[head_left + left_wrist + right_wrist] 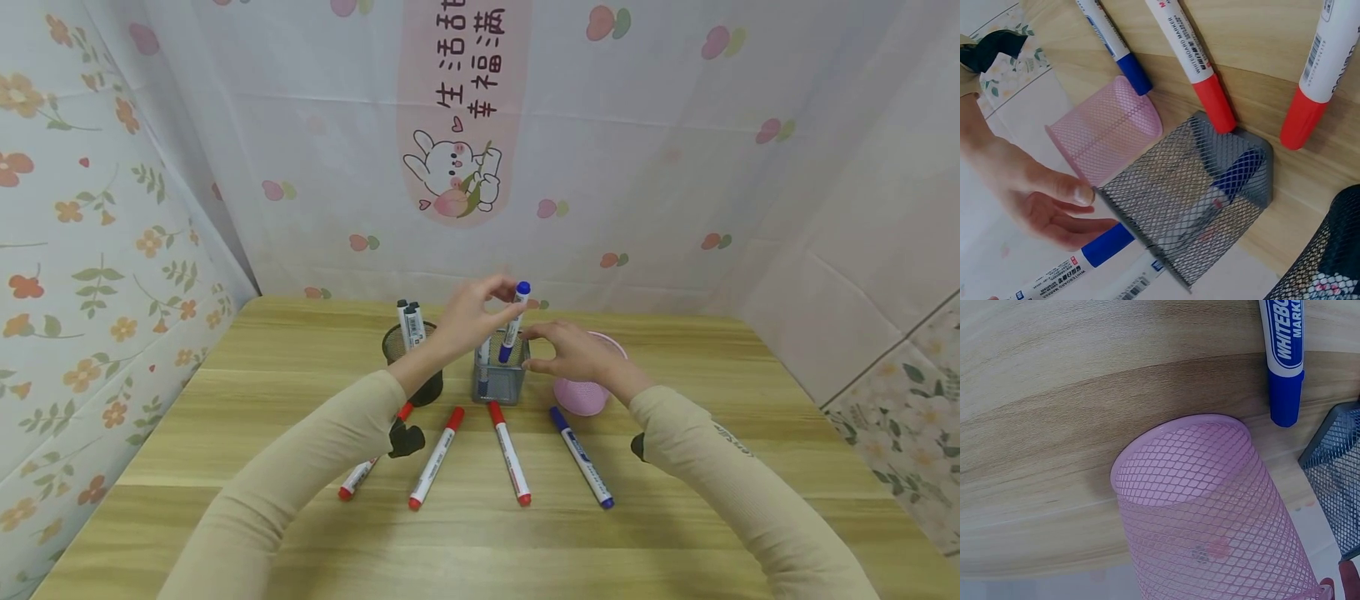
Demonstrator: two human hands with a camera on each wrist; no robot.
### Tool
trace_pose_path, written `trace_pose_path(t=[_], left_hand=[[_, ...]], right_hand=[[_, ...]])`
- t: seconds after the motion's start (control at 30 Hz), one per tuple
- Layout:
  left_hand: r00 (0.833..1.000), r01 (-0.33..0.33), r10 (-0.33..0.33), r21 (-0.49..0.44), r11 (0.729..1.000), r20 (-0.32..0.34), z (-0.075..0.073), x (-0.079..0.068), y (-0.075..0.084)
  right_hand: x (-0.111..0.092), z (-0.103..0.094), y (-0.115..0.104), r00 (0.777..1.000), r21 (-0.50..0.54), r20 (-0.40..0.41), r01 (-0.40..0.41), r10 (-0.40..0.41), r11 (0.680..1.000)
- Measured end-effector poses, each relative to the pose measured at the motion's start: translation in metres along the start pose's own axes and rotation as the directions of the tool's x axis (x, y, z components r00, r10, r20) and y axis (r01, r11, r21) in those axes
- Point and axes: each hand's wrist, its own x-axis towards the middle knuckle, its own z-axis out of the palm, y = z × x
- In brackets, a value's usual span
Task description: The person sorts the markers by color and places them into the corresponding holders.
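My left hand (480, 308) pinches a blue whiteboard marker (513, 327) near its upper end. The marker stands nearly upright, its lower blue end inside the mouth of a grey mesh pen holder (501, 386). Another blue marker (483, 371) leans inside that holder, its blue end seen through the mesh in the left wrist view. My right hand (573, 354) holds the holder's right side, with the thumb at the rim corner in the left wrist view. Only fingertips of this hand show at the bottom right of the right wrist view.
Right of the grey holder stands a pink mesh cup (581, 398). At left, a black mesh cup (427, 392) holds black-capped markers (412, 325). In front lie several red markers (437, 458) and one blue marker (582, 458). A patterned curtain (637, 167) hangs behind the table.
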Motion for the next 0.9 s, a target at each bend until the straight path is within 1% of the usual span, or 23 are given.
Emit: trace_pose_path(t=[0.23, 0.33, 0.53, 0.77, 0.9], left_hand=[[0.999, 0.046, -0.046, -0.009, 0.999, -0.001, 0.003, -0.003, -0.007], [0.998, 0.064, -0.064, -0.010, 0.998, 0.002, 0.004, -0.005, -0.010], [0.996, 0.086, -0.086, 0.023, 0.996, 0.013, 0.006, -0.010, -0.019], [0.992, 0.115, -0.116, 0.018, 0.993, 0.046, 0.008, -0.021, -0.027], [0.990, 0.125, -0.126, 0.033, 0.992, 0.059, 0.010, -0.025, -0.031]], right_hand=[[0.000, 0.000, -0.001, 1.000, -0.008, 0.011, -0.024, 0.024, 1.000], [0.000, 0.000, -0.002, 1.000, -0.011, 0.007, -0.021, 0.021, 1.000], [0.000, -0.001, -0.002, 1.000, -0.007, 0.003, -0.023, 0.023, 1.000], [0.000, -0.001, -0.002, 1.000, 0.010, -0.005, -0.001, 0.001, 1.000], [0.000, 0.000, -0.001, 1.000, 0.006, -0.009, 0.009, -0.009, 1.000]])
